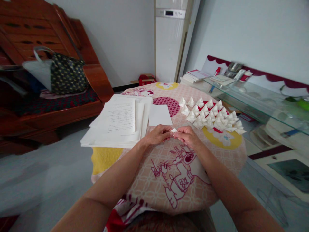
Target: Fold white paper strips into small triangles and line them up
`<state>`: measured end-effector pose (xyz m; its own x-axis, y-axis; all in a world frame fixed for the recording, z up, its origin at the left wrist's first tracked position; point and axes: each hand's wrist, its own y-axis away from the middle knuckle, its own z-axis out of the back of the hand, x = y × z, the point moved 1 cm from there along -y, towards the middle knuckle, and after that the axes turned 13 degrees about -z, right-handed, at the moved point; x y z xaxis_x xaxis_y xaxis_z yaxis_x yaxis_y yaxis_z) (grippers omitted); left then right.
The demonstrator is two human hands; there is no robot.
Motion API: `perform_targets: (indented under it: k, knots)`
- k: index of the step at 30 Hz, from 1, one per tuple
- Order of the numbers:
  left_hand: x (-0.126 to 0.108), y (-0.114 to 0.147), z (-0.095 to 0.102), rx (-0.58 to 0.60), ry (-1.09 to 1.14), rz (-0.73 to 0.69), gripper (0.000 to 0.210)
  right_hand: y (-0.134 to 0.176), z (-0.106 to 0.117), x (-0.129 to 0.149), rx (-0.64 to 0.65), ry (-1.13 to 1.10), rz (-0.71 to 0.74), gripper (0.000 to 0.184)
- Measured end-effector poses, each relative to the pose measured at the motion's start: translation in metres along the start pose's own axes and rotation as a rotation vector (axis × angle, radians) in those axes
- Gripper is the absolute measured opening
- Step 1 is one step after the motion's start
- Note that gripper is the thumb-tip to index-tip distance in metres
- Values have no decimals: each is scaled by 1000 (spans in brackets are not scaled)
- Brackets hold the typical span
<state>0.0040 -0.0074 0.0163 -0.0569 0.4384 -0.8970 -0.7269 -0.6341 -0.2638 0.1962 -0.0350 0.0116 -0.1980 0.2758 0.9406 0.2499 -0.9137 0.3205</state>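
White paper sits between left fingers and right fingers.

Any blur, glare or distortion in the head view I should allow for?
Head view: bench leans, apparently stretched, and the patterned bag is smeared; head view: the glass shelf carries pale reflections; head view: left hand and right hand look clearer.

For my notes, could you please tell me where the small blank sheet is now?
In the head view, the small blank sheet lies near the centre, just right of the paper stack and beyond the left hand.
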Motion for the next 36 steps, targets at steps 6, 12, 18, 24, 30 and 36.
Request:
perform_targets:
  k: [6, 12, 18, 24, 30, 36]
  knots:
    - [11, 1, 5, -94, -29, 44, 36, -4, 0, -5, -96, 155, 92, 42]
    - [19, -3, 6, -198, 228, 77, 45, -8, 5, -6, -197, 337, 245, 37]
    - [18, -4, 5, -270, 348, 100, 47, -8, 5, -3, -191, 310, 247, 29]
    - [18, -3, 5, -309, 392, 134, 44, -9, 3, -4, -145, 207, 212, 19]
    - [21, -3, 4, -261, 192, 245, 25, -9, 5, -5, -172, 214, 176, 49]
    - [15, -3, 5, -295, -361, 176, 24, -6, 12, -2, -297, 351, 257, 39]
